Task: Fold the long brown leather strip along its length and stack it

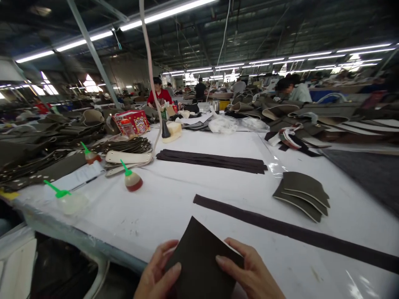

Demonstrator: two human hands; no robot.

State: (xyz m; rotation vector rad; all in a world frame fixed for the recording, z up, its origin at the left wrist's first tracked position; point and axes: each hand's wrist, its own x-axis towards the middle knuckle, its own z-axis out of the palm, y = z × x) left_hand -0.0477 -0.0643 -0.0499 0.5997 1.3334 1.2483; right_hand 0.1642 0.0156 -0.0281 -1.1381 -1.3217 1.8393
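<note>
Your left hand [157,272] and right hand [251,270] pinch the panel [201,259]. Hard thumb pressure could crease it; a slip could shift the strip [289,228].

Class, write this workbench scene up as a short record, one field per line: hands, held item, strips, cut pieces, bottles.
Left hand: grips dark panel by left side
Right hand: grips its right side
Single strip: slants across white table, beyond panel
Strip pile: farther back
Cut pieces: overlapping, at right
Green-tipped bottles: three, at left
</note>
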